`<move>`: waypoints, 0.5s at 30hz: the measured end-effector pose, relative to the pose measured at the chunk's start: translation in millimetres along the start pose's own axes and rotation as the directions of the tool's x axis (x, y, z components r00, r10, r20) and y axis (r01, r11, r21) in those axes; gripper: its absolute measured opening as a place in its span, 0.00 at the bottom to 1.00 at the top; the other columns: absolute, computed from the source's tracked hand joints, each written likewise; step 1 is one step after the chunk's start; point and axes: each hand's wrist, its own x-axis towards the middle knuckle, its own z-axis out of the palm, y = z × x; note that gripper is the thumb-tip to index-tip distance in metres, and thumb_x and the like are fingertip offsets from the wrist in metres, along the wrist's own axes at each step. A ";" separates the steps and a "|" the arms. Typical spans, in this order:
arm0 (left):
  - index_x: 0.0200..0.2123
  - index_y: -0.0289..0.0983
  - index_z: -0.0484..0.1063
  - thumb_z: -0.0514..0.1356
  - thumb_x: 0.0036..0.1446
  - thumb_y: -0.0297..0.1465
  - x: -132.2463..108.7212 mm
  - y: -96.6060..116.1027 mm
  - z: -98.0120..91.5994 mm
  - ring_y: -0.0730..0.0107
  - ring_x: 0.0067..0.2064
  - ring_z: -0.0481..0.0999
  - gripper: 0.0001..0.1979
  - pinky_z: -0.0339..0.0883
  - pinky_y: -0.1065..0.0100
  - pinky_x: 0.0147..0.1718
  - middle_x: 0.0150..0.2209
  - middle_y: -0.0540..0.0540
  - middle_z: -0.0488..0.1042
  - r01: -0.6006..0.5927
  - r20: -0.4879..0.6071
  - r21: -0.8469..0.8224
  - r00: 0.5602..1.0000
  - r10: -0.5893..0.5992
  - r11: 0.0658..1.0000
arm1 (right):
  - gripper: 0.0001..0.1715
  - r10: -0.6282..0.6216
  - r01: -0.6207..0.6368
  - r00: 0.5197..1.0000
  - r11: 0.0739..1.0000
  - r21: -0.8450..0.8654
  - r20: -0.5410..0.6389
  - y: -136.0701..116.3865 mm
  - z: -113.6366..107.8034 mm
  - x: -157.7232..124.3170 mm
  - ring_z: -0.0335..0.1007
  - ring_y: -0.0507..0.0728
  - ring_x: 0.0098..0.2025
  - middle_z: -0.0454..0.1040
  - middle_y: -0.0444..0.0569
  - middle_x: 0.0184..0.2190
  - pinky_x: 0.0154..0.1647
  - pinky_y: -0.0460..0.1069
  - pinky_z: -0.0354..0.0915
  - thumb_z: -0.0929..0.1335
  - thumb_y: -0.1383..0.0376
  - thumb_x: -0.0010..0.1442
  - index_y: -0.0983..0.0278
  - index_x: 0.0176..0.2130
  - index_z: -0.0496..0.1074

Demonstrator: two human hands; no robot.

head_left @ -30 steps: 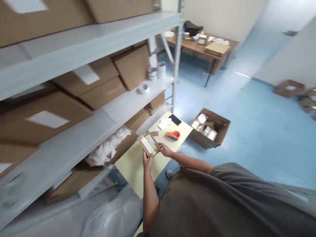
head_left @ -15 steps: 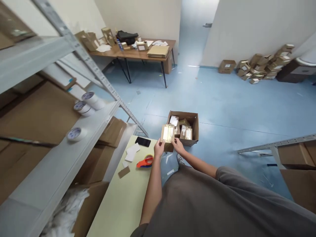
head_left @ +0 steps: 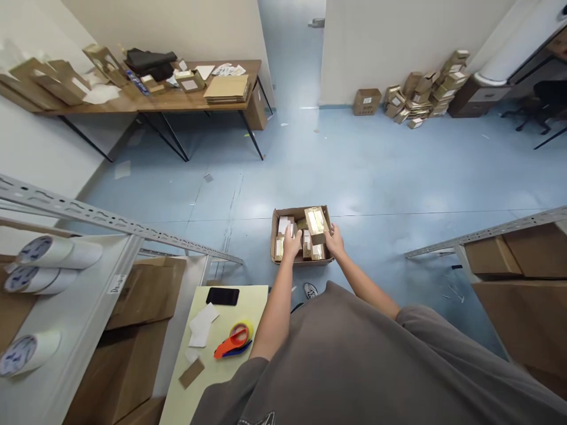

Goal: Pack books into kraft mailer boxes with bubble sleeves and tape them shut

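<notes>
A small taped cardboard box (head_left: 316, 222) with a white label is held over the right side of a larger open carton (head_left: 273, 239) on the floor. My right hand (head_left: 335, 242) grips this box by its right edge. Apart from it, my left hand (head_left: 291, 244) hovers over the carton's left part, thumb and fingers spread, holding nothing. Several similar small boxes (head_left: 306, 243) sit inside the carton, partly hidden by my hands and the held box.
A pale table (head_left: 212, 401) at left bears a phone (head_left: 222, 296), an orange tape dispenser (head_left: 233, 341) and paper pieces (head_left: 202, 323). Shelving with tape rolls (head_left: 31, 353) rises beside it. A brown desk (head_left: 146, 103) and stacked boxes (head_left: 425, 97) stand against the far wall.
Held in both hands at the carton's near left corner earlier, the small box has moved right, over the carton. My left hand has let go. The view has shifted.
</notes>
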 end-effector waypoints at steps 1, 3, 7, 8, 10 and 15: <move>0.78 0.41 0.57 0.64 0.69 0.45 4.5 5.2 -2.6 0.50 0.79 0.58 0.40 0.55 0.54 0.75 0.79 0.38 0.58 0.006 -0.032 -0.004 0.999 -0.007 1.000 | 0.41 0.018 -0.018 1.000 0.999 0.032 -0.009 -1.5 -3.9 5.0 0.74 0.68 0.66 0.72 0.61 0.69 0.68 0.62 0.69 0.65 0.51 0.71 0.61 0.75 0.59; 0.77 0.43 0.61 0.64 0.69 0.45 6.5 11.0 -10.5 0.50 0.77 0.62 0.38 0.58 0.55 0.74 0.78 0.39 0.61 0.033 -0.069 -0.022 0.997 -0.034 0.999 | 0.40 0.071 -0.069 0.997 0.993 0.093 -0.026 -6.2 -6.5 9.9 0.74 0.67 0.66 0.74 0.59 0.67 0.68 0.62 0.69 0.67 0.53 0.69 0.60 0.74 0.61; 0.75 0.41 0.65 0.64 0.69 0.43 -8.4 3.8 -31.0 0.50 0.74 0.67 0.35 0.64 0.55 0.71 0.75 0.38 0.66 0.068 -0.108 -0.085 0.991 -0.078 0.994 | 0.38 0.025 -0.026 1.000 0.991 0.131 0.006 -21.8 5.2 9.7 0.75 0.66 0.65 0.76 0.60 0.64 0.68 0.61 0.70 0.67 0.54 0.68 0.62 0.72 0.65; 0.74 0.41 0.66 0.64 0.69 0.43 -14.1 -0.9 -36.8 0.50 0.73 0.68 0.34 0.64 0.55 0.71 0.74 0.37 0.68 0.072 -0.125 -0.105 0.989 -0.085 0.992 | 0.37 0.001 -0.005 1.000 0.992 0.126 0.027 -27.0 10.4 8.8 0.75 0.66 0.64 0.77 0.60 0.64 0.68 0.61 0.70 0.67 0.54 0.67 0.62 0.71 0.66; 0.73 0.40 0.68 0.64 0.69 0.41 -26.9 -12.0 -49.9 0.50 0.72 0.69 0.32 0.66 0.55 0.70 0.72 0.37 0.70 0.070 -0.169 -0.143 0.981 -0.094 0.987 | 0.35 -0.059 0.051 0.995 0.994 0.100 0.077 -38.5 22.7 5.7 0.75 0.65 0.64 0.77 0.59 0.63 0.67 0.60 0.70 0.66 0.54 0.67 0.61 0.69 0.69; 0.71 0.39 0.71 0.63 0.70 0.40 -70.9 -40.0 -92.4 0.51 0.70 0.74 0.29 0.67 0.55 0.70 0.69 0.36 0.74 0.038 -0.328 -0.191 0.939 -0.101 0.981 | 0.31 -0.233 0.229 0.943 0.972 0.043 0.237 -71.2 65.0 -19.7 0.74 0.67 0.64 0.76 0.58 0.65 0.66 0.62 0.70 0.67 0.55 0.67 0.60 0.66 0.73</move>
